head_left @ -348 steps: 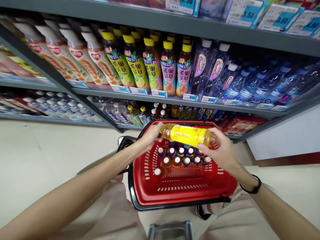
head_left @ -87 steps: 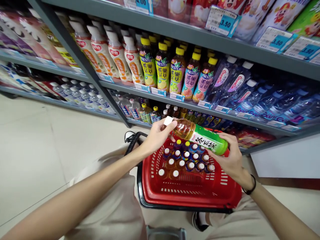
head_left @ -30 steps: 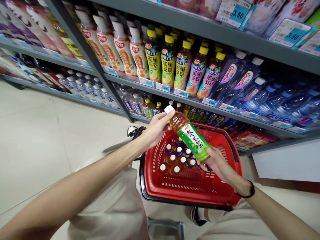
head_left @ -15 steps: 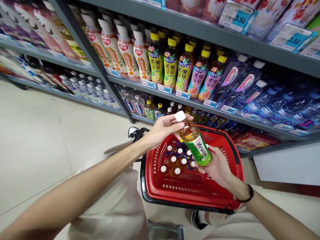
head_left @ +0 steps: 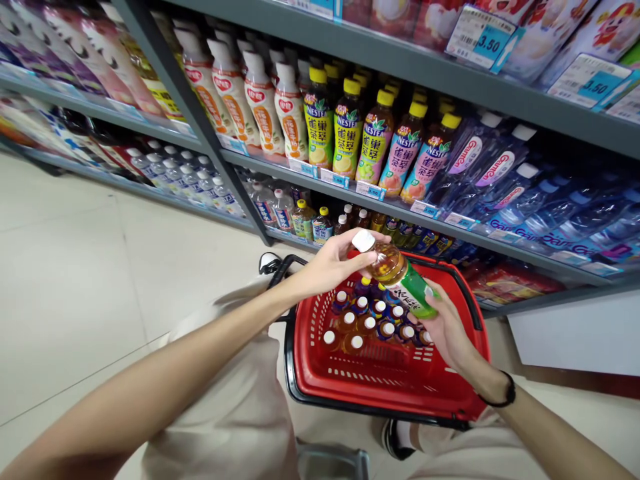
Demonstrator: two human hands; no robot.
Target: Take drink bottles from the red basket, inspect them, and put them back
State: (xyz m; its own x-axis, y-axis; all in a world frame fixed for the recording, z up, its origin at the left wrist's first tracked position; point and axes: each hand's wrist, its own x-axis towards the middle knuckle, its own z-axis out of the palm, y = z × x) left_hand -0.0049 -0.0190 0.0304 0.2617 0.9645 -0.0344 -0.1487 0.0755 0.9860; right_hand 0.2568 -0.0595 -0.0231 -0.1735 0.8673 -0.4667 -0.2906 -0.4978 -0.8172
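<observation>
Between both hands is a tilted tea bottle (head_left: 396, 270) with a white cap, amber liquid and a green label. My left hand (head_left: 345, 261) grips it around the neck, the thumb lying just under the cap. The fingers of my right hand (head_left: 444, 325) close around the bottle's base, at the lower right. Below it stands a red shopping basket (head_left: 370, 383), its black handles folded to the sides. Inside the basket several bottles (head_left: 369, 324) with white caps stand upright, partly hidden by the held bottle and my right hand.
Grey shelves (head_left: 310, 170) full of drinks run across the front. Nestea bottles (head_left: 347, 133) and clear water bottles (head_left: 495, 163) fill the middle level. My legs (head_left: 225, 400) flank the basket, and a grey stool edge (head_left: 333, 457) shows below. Pale floor tiles (head_left: 75, 267) lie to the left.
The bottle has been tipped closer to horizontal and rolled, so its label faces differently. My right hand has moved up and to the right with the base. More bottle caps show in the basket.
</observation>
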